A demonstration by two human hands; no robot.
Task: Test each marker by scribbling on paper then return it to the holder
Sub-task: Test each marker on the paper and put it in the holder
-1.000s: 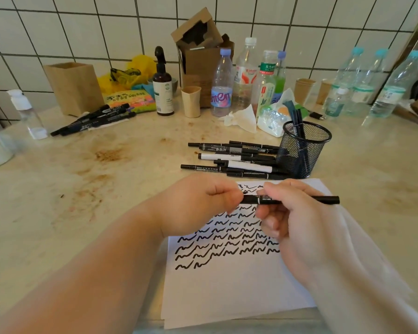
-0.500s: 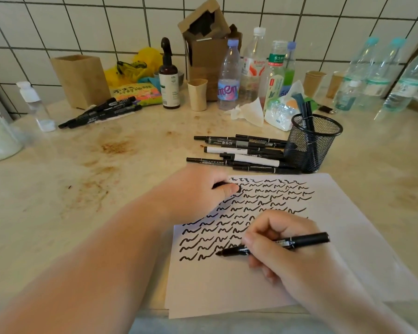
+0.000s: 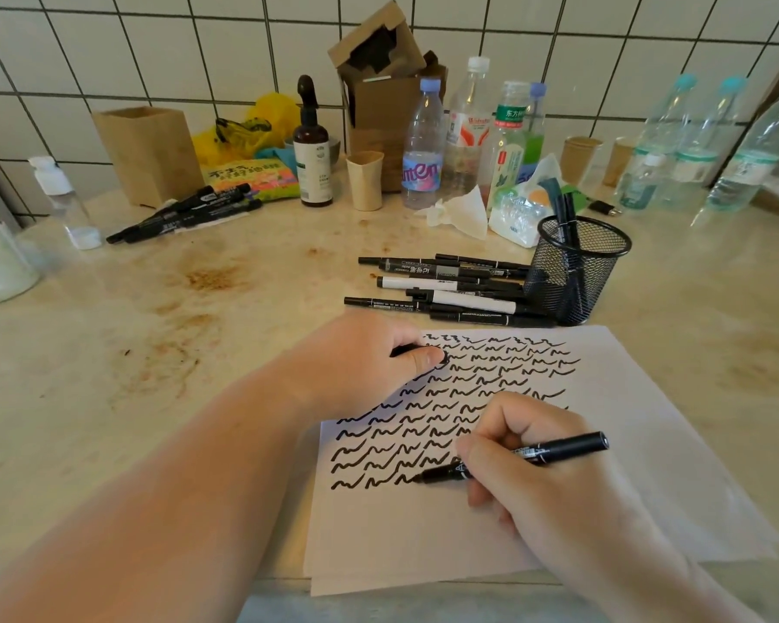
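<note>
Roughly midway — right hand (image 3: 554, 478) grips marker (image 3: 513, 460), nib on paper (image 3: 423, 532) extending the bottom scribble row; left hand (image 3: 378, 357) pinches cap (image 3: 417, 351); beyond it, loose markers (image 3: 446, 285) wait beside the holder (image 3: 576, 267).

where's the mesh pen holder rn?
Head view, right of centre: the mesh holder stands on the counter just beyond the paper, at the right end of the loose marker pile.

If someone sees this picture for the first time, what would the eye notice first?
First the paper in front, covered with rows of black squiggles, where the right hand holds a marker with its tip at the lowest row. The left hand grips a small black thing, probably the cap, at the sheet's top left. Behind lie loose markers beside a mesh holder.
</note>
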